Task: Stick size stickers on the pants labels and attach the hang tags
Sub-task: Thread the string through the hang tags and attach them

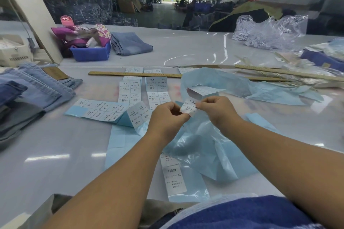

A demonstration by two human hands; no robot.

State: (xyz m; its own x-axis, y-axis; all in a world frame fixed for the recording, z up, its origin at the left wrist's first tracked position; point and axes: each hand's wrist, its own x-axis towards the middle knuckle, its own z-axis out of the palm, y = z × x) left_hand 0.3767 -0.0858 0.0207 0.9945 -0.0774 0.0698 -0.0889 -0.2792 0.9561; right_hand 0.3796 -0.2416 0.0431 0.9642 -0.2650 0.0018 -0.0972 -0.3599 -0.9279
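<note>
Both my hands meet at the middle of the frame, pinching one small white size sticker (189, 107) between them. My left hand (167, 115) nips its lower edge with thumb and forefinger curled; my right hand (216, 108) grips the right edge the same way. It is a thin, slightly curled rectangle of paper, printed "1103" in dark type, held above the glossy pale table (55, 150).

Below my hands lies crinkled, translucent pale-blue backing paper (202, 150), glossy and creased, with a strip of stickers (174, 178) marked "1103# XL" at lower centre. More sticker sheets (130, 90) lie flat in grids at centre and centre left, some on matte blue backing.

A long wooden ruler (134, 74) runs across behind them. Folded denim pants (35, 89), light and dark blue with a brown leather-look patch, are stacked at the left edge. A blue plastic bin (91, 53) sits upper left, and a crumpled clear bag (270, 29) of white pieces upper right.
</note>
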